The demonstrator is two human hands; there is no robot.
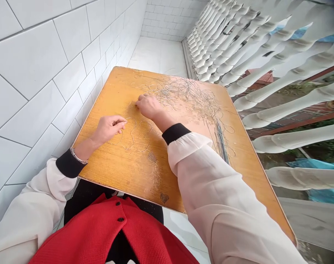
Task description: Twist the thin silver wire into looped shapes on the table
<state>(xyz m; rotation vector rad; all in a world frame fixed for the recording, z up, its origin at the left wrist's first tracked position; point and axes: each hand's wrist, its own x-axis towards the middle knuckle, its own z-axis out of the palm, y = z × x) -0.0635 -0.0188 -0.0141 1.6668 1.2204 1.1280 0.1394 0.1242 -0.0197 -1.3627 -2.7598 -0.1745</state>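
My left hand point(110, 128) hovers over the left part of the wooden table point(123, 165), thumb and fingers pinched together where the end of a thin curved wire point(134, 134) appears to meet them. Farther forward, my right hand point(149, 106) has its fingers closed low at the tabletop, by a faint bent piece of wire; what they grip is mostly hidden. Between the hands lies another hooked length of wire point(151, 126). Beyond my right hand spreads a tangled heap of thin wires point(186, 88).
A bundle of straight dark wires point(221, 141) lies to the right of my right forearm. White tiled wall point(70, 66) runs along the left. White balusters point(290, 110) stand on the right, close to the table's edge.
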